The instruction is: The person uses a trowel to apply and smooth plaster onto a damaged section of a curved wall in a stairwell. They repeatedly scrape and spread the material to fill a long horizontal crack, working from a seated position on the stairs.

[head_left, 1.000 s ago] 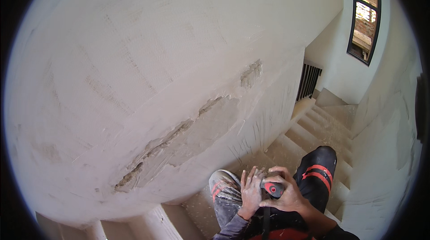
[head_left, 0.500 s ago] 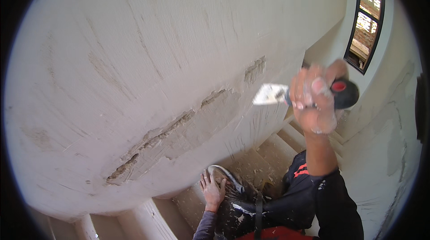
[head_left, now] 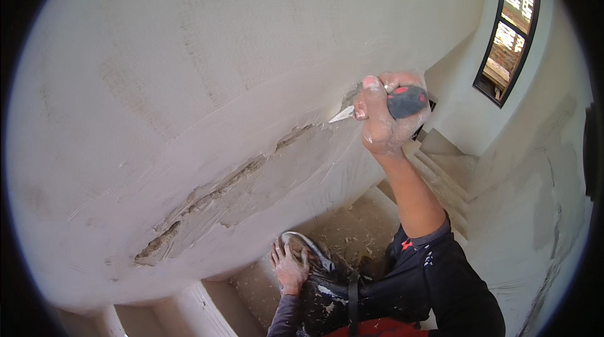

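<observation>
My right hand (head_left: pixel 393 114) is wrapped around the black and red handle (head_left: pixel 407 102) of a putty knife. Its pale, smeared blade (head_left: pixel 342 114) is at the wall, beside the upper right end of a long rough gouge (head_left: pixel 236 180) in the plaster. Part of that upper end is hidden behind my fist. Down at the bottom, my left hand (head_left: pixel 290 268) lies with fingers spread on a dusty, dark rounded surface with a pale curved rim (head_left: pixel 311 246); whether this is my knee or something else I cannot tell. White splashes mark my dark clothing.
The plastered wall (head_left: pixel 157 85) slopes across the left and centre. Stair treads (head_left: pixel 217 305) run along the bottom left, and more steps (head_left: pixel 434 173) turn at the right. Plaster crumbs lie on the step (head_left: pixel 340 230) near my legs. A black-framed window (head_left: pixel 509 35) is at upper right.
My right hand has moved left and turned, carrying the putty knife from in front of the stairs to the wall by the gouge. My left hand stays on the same dusty surface.
</observation>
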The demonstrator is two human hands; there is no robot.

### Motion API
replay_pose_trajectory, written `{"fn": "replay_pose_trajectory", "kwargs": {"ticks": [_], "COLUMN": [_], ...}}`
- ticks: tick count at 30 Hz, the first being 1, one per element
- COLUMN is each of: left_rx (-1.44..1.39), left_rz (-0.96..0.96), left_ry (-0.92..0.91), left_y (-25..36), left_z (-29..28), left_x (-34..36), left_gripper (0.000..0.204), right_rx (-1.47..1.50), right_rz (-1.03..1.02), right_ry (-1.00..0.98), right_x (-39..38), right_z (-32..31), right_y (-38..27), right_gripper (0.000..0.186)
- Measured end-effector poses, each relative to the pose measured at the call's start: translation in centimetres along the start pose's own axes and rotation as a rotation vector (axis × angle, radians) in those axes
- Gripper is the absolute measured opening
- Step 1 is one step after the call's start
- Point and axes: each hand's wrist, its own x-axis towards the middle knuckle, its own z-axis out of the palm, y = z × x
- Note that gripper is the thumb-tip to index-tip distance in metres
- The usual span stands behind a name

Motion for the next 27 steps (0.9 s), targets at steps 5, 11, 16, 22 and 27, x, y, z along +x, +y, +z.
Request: {"fn": "replay_pose_trajectory", "kwargs": {"ticks": [5,11,16,22,27], "left_rx": [0.002,0.009,0.034,0.061,0.037], "left_rz": [-0.011,0.003,-0.004,-0.002,0.011], "left_ry": [0.023,0.042,0.019,0.038,0.005], "left_y": [0.1,-0.1,0.6,0.4,0.3], "left_z": [-0.3,0.0,0.0,0.4,-0.1], "left_x": [0.0,-0.3,0.2,-0.1,0.1], "left_gripper": [0.058,0.056,0.057,0.057,0.057], "right_rx": [0.136,0.012,0.162,-0.080,-0.006], "right_rz": [0.093,0.013,0.016,0.021,-0.015], "right_ry": [0.027,-0.023,-0.069,-0.083,0.005], "right_x": [-0.5,-1.5,-0.5,-1.8,-1.5], "right_z": [0.9,-0.4,-0.5,-0.4,-0.3], "right_y": [-0.9,-0.3,-0.2,0.4,1.8], "right_gripper": [0.024,0.024,0.016,0.009,0.015]}}
